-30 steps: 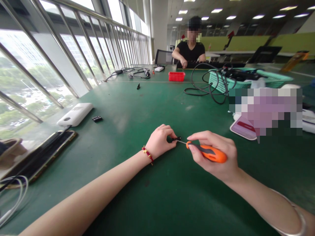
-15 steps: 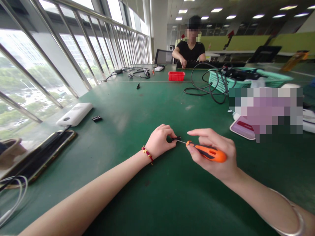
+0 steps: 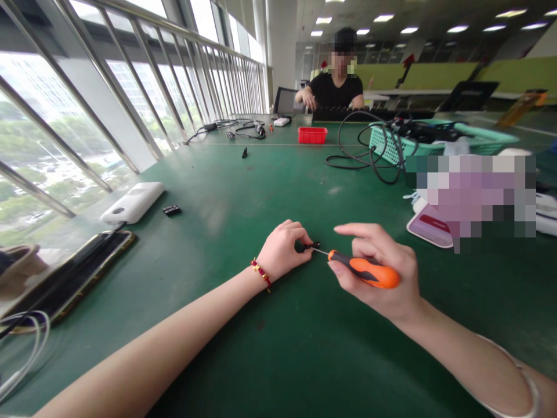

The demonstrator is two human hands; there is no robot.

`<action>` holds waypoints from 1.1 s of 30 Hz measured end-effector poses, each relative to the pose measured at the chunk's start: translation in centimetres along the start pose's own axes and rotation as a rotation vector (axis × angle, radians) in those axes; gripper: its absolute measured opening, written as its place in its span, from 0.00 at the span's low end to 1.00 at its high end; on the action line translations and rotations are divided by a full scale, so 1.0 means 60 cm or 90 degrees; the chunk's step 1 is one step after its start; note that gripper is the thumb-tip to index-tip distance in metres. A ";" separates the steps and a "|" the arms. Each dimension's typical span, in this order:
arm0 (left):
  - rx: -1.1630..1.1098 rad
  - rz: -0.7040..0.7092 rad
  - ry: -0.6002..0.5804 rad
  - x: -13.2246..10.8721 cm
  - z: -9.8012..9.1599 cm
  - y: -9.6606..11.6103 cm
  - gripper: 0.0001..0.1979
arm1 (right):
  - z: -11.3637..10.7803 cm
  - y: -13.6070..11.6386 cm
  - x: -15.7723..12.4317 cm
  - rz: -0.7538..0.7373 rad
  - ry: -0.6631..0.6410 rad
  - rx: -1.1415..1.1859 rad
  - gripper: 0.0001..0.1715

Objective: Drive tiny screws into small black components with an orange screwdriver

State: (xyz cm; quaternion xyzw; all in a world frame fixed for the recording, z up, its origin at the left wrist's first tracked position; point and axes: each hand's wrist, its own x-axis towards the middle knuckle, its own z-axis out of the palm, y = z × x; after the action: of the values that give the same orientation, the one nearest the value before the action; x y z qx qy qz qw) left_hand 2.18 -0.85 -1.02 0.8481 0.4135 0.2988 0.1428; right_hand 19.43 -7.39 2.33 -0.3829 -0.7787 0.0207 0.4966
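Note:
Near the middle of the green table, my left hand is closed in a pinch on a small black part. Most of that part is hidden by the fingers, and its kind I cannot make out. My right hand grips a screwdriver with an orange and black handle between the thumb and bent fingers, the index finger stretched forward above it. The thin metal shaft points left and its tip meets the black part at my left fingertips.
To the left lie a white power bank, a phone and a small black block. Further back are another black piece, a red bin, cables and a teal basket. A person sits across the table.
The screwdriver handle has turned about its axis in my right hand, and the index finger has shifted slightly. My left hand stays still. The person opposite has moved a hand to the left.

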 end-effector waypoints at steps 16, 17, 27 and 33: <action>0.002 -0.003 -0.001 0.000 0.001 -0.001 0.02 | -0.002 -0.001 -0.002 0.031 0.008 0.021 0.20; 0.001 -0.002 0.000 0.000 0.001 -0.001 0.02 | -0.003 -0.002 -0.002 0.023 0.000 0.011 0.15; 0.009 0.003 0.006 -0.001 0.001 -0.001 0.03 | 0.006 0.000 0.004 0.026 0.100 0.049 0.36; 0.005 0.006 0.007 0.000 0.002 -0.002 0.02 | 0.000 -0.001 0.000 0.030 0.027 0.009 0.16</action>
State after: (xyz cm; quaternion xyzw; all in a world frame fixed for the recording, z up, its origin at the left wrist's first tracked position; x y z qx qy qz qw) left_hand 2.19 -0.79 -1.19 0.8490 0.4111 0.3029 0.1358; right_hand 19.38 -7.45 2.38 -0.3980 -0.7585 0.0300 0.5151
